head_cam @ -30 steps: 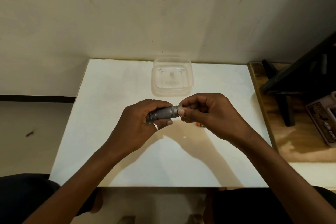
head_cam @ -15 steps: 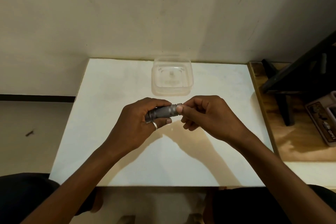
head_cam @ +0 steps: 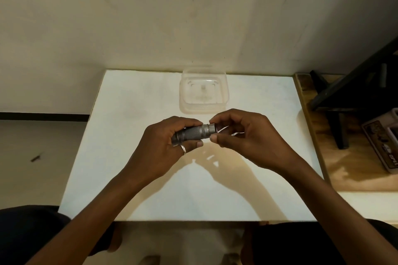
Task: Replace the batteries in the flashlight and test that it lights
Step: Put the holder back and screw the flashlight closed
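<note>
Head view, left to right: the left hand (head_cam: 163, 146), a ring (head_cam: 183, 149) on one finger, is clenched around the body of the flashlight (head_cam: 195, 133), holding it level above the white table (head_cam: 133, 174). Beyond the hands, near the table's far edge, stands an empty clear plastic container (head_cam: 203, 92). The right hand (head_cam: 247, 137) has thumb and forefinger closed at the flashlight's exposed right end; whether they pinch the end piece or a part being fitted cannot be told. A second ago these fingers covered that end completely. They now sit further out, and the knurled collar and silver end section are visible. An orange item then glimpsed under the right hand is no longer seen. Judgement: the end piece is being turned; the lighting test remains outstanding.
</note>
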